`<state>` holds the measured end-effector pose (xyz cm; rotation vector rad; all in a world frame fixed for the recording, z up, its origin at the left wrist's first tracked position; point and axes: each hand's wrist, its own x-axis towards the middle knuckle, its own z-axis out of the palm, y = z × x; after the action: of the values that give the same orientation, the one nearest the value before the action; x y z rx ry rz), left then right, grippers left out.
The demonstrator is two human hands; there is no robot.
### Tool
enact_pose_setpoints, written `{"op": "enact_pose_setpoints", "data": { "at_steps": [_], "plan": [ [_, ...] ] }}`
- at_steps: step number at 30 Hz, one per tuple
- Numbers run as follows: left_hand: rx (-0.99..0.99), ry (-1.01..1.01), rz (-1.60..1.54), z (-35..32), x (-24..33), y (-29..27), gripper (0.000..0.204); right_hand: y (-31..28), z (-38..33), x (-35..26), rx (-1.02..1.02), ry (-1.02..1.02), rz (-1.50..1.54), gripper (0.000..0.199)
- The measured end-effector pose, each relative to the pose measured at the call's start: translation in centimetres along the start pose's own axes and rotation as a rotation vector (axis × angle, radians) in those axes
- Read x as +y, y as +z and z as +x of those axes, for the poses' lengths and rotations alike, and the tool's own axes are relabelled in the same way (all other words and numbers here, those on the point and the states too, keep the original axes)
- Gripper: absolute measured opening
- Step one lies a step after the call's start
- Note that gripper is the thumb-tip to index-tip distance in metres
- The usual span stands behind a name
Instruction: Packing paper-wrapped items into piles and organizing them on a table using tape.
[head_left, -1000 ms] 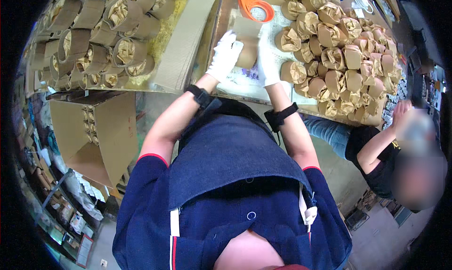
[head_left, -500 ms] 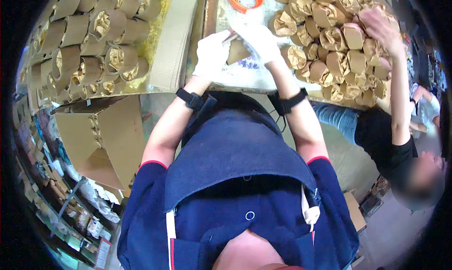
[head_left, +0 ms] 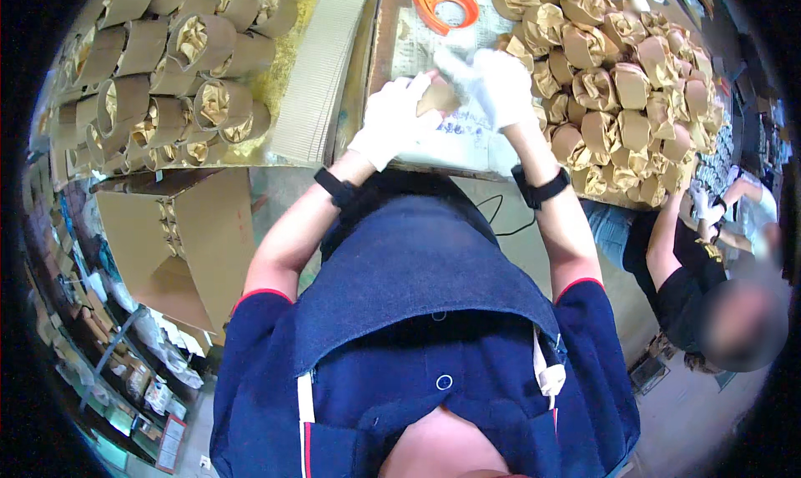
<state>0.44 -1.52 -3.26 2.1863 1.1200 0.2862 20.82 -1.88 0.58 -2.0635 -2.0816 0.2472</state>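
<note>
Cardboard piece (head_left: 439, 99), small and brown, pinched in gloved left hand (head_left: 394, 118) over printed paper (head_left: 438, 151) on counter (head_left: 385, 42); gloved right hand (head_left: 502, 88) just beside, fingers blurred, grip cannot be told. Orange tape dispenser (head_left: 427, 4) beyond; paper-stuffed rolls (head_left: 592, 88) at right.

The blurred piece (head_left: 438, 99) seems matt cardboard, the bundles (head_left: 594, 88) crinkled paper.
</note>
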Motion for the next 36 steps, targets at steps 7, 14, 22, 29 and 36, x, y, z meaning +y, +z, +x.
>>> {"op": "enact_pose_setpoints", "data": {
  "at_steps": [7,14,22,29,36],
  "plan": [
    [0.086,0.073,0.103,0.4,2.6,0.5,0.078,7.3,10.6,1.8,0.201,0.032,-0.381,0.063],
    [-0.039,-0.015,0.097,-0.8,1.2,-0.9,0.088,-5.8,-2.7,-0.7,-0.173,0.436,1.359,0.049],
    [-0.03,0.129,0.167,1.1,-0.8,-3.1,0.087,-3.7,-8.4,-3.6,-0.486,0.637,0.564,0.058],
    [-0.042,-0.009,-0.081,1.7,-1.1,-3.1,0.079,-1.3,-12.7,0.2,-0.179,0.518,1.114,0.047],
    [0.142,0.184,-0.172,-2.7,-2.7,0.1,0.066,0.9,-12.5,-2.9,-0.098,0.53,0.572,0.059]
  ]
}}
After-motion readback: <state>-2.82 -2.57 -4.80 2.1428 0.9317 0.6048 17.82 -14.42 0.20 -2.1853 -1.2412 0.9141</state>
